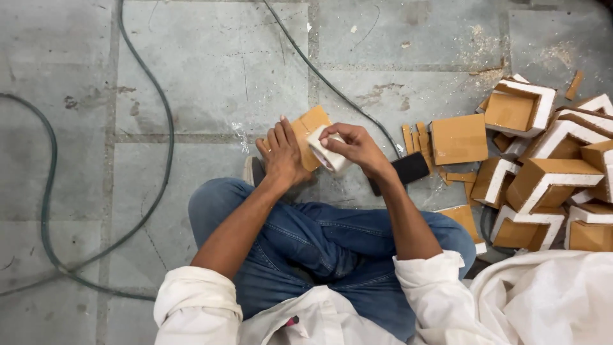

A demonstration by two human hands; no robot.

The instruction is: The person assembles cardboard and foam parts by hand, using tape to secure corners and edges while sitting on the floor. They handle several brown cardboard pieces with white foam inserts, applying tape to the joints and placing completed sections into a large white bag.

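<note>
Bare floor (211,70) lies open ahead and left; stacked foam blocks (549,172) crowd the right.

I sit cross-legged, both forearms reaching forward over my knees, white sleeves rolled to the elbows. My left hand (283,155) is palm down, fingers straight and close together, pointing away from me. My right hand (353,145) curls inward beside it, fingers bent in a grip, wrist angled left.

Grey stone-slab floor (211,70), dusty; cables (163,108) across; even light.
</note>
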